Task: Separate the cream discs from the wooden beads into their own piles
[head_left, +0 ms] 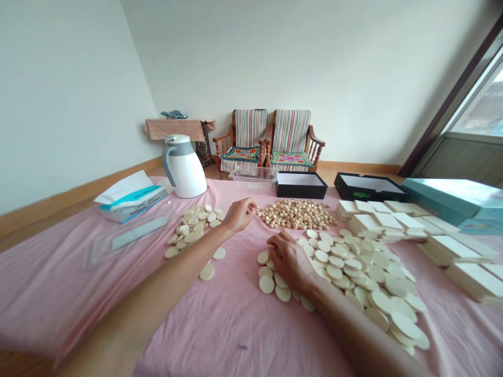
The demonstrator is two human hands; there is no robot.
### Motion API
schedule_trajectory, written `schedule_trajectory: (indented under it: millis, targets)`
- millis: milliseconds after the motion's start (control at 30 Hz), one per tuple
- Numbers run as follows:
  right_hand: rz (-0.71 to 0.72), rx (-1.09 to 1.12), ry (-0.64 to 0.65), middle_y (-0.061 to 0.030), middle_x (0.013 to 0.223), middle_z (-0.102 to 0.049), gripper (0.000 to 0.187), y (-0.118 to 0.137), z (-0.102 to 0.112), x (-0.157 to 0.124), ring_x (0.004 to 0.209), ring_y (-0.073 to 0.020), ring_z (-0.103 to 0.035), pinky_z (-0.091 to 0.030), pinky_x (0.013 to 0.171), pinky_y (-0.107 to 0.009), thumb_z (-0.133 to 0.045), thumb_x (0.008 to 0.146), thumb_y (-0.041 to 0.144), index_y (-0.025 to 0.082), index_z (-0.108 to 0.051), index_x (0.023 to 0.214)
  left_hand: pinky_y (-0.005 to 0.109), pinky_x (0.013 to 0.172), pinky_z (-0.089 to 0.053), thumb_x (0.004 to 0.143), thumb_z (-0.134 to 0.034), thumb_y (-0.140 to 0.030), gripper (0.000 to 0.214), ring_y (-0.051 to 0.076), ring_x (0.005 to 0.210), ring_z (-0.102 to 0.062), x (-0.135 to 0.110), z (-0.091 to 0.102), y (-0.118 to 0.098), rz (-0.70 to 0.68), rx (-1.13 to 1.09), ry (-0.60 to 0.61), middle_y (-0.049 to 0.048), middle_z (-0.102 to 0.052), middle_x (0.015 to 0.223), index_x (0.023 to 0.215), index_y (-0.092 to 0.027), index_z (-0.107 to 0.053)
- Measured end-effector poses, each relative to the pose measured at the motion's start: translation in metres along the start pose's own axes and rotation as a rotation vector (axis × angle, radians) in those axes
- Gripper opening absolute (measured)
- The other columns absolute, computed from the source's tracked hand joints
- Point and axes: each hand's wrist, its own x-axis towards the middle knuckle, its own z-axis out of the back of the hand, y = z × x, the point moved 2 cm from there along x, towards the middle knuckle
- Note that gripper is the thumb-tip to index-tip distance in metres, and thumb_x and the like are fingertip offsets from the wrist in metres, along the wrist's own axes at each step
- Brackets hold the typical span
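While my left hand (239, 215) pinches a tan ball (258, 211) at the edge of the heap (296, 214), my right hand (288, 261) lies curled on cream discs (365, 277), many still loose.

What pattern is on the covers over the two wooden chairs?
The covers show vertical multicoloured stripes on a pale ground; best in the head view.
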Motion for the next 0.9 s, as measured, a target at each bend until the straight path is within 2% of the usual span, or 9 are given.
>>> schedule_trajectory:
  millis: [100, 200, 300, 400, 533, 767, 900]
  targets:
    - [-0.001, -0.009, 0.013, -0.0064, 0.088, -0.058, 0.017, 0.000, 0.000, 0.000, 0.085, -0.0174, -0.054, -0.042, 0.077, -0.028, -0.047, 0.085, 0.011, 0.015, -0.062, 0.092, 0.021, 0.067, -0.048, 0.076, -0.050, -0.013, 0.019, 0.013, 0.074, -0.065, -0.006, 0.019, 0.015, 0.014, 0.011, -0.035, 0.0023, -0.071, 0.086, 0.087, -0.017, -0.065]
    - [0.005, -0.017, 0.020, -0.0066, 0.086, -0.059, 0.017, 0.001, 0.000, 0.001, 0.086, -0.0180, -0.054, -0.042, 0.077, -0.028, -0.047, 0.086, 0.011, 0.015, -0.062, 0.090, 0.022, 0.066, -0.047, 0.076, -0.050, -0.016, 0.020, 0.015, 0.075, -0.066, -0.020, 0.047, 0.045, 0.086, 0.136, -0.028, 0.0020, -0.071, 0.079, 0.086, -0.018, -0.067]
    - [0.011, -0.021, 0.019, -0.0067, 0.086, -0.059, 0.016, 0.000, -0.001, 0.001, 0.086, -0.0184, -0.055, -0.042, 0.077, -0.029, -0.047, 0.086, 0.012, 0.016, -0.063, 0.089, 0.022, 0.062, -0.044, 0.073, -0.052, -0.017, 0.017, 0.016, 0.071, -0.066, -0.034, 0.071, 0.074, 0.150, 0.254, 0.049, 0.0014, -0.072, 0.074, 0.079, -0.019, -0.068]
    - [0.010, -0.018, 0.020, -0.0068, 0.088, -0.059, 0.016, -0.001, -0.002, 0.000, 0.086, -0.0187, -0.055, -0.042, 0.078, -0.029, -0.047, 0.086, 0.013, 0.016, -0.063, 0.091, 0.022, 0.060, -0.043, 0.067, -0.058, -0.014, 0.012, 0.017, 0.069, -0.065, -0.047, 0.083, 0.089, 0.152, 0.307, 0.137, 0.0000, -0.071, 0.069, 0.064, -0.020, -0.067]
    - [0.016, -0.021, 0.027, -0.0072, 0.088, -0.059, 0.016, -0.002, -0.003, 0.000, 0.086, -0.0192, -0.054, -0.043, 0.077, -0.029, -0.048, 0.086, 0.014, 0.016, -0.063, 0.092, 0.024, 0.063, -0.042, 0.067, -0.062, -0.016, 0.008, 0.018, 0.071, -0.064, -0.054, 0.083, 0.090, 0.168, 0.391, 0.161, 0.0016, -0.070, 0.072, 0.061, -0.021, -0.065]
    - [0.040, -0.026, 0.019, -0.0063, 0.087, -0.059, 0.016, -0.001, -0.002, -0.001, 0.086, -0.0190, -0.054, -0.043, 0.076, -0.029, -0.048, 0.086, 0.013, 0.017, -0.063, 0.091, 0.025, 0.070, -0.045, 0.062, -0.065, -0.016, 0.005, 0.020, 0.079, -0.064, -0.051, 0.072, 0.080, 0.212, 0.474, 0.178, 0.0056, -0.068, 0.078, 0.061, -0.019, -0.062]
    - [0.033, -0.027, 0.024, -0.0067, 0.088, -0.059, 0.015, -0.002, -0.002, -0.001, 0.085, -0.0188, -0.054, -0.043, 0.076, -0.029, -0.048, 0.086, 0.013, 0.016, -0.063, 0.090, 0.027, 0.070, -0.046, 0.063, -0.065, -0.016, 0.005, 0.022, 0.080, -0.065, -0.050, 0.072, 0.077, 0.226, 0.498, 0.193, 0.0091, -0.068, 0.078, 0.060, -0.017, -0.061]
